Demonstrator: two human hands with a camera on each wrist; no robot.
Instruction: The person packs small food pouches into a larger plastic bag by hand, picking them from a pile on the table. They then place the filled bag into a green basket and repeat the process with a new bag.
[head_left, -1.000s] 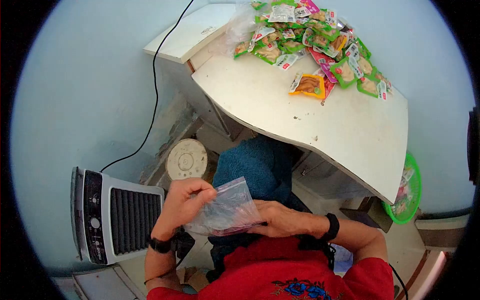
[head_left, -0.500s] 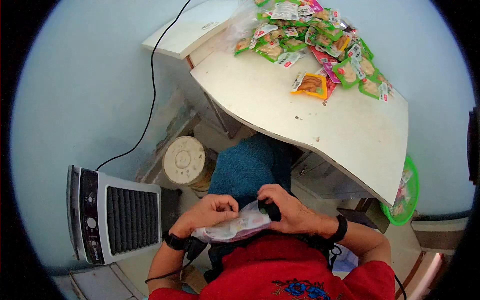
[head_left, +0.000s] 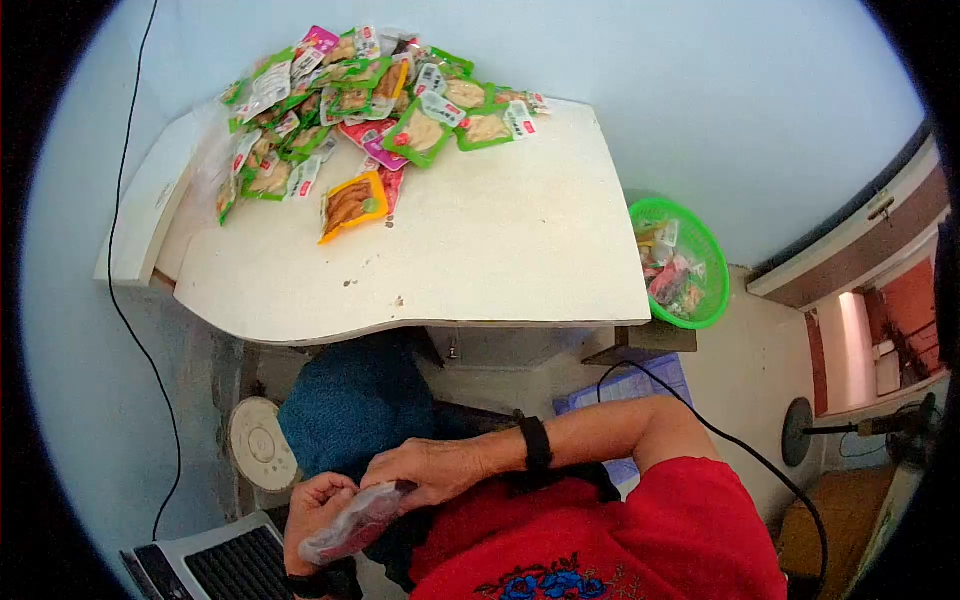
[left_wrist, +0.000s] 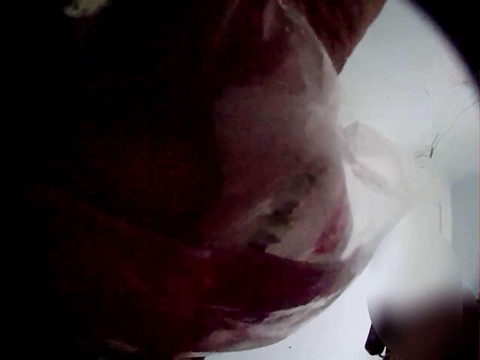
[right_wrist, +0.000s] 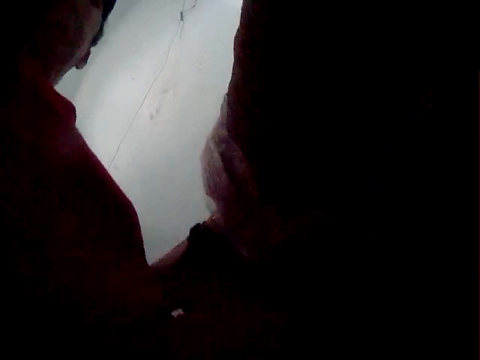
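Plastic bag (head_left: 352,526) slants up rightward.

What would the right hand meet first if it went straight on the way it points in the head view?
Besides the plastic bag it holds, the right hand would probably meet the left hand first, though the depth between them is unclear.
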